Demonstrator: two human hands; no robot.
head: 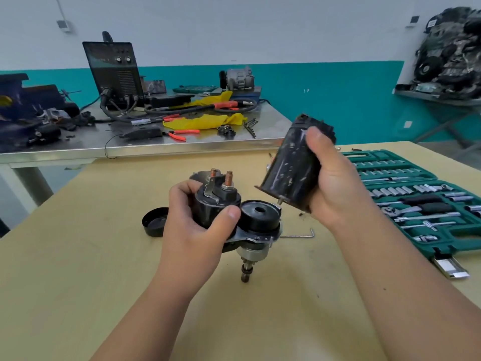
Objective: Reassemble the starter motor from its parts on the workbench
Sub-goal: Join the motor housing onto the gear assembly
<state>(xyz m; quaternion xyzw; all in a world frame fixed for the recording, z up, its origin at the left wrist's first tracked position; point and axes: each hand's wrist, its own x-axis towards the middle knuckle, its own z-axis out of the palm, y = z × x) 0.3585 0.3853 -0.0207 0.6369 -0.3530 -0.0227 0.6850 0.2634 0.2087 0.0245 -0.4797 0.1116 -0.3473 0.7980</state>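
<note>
Now 2 hands, 2 parts: left hand [197,220] grips solenoid assembly [234,212], right hand [335,183] motor housing [291,168].

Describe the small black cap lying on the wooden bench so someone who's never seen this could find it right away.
Start at the wooden bench and find the left hand gripping the solenoid. Just left of that hand, a black cap lies on the wood. It is a shallow round dish with its hollow showing, the only loose black part on that side.
</note>
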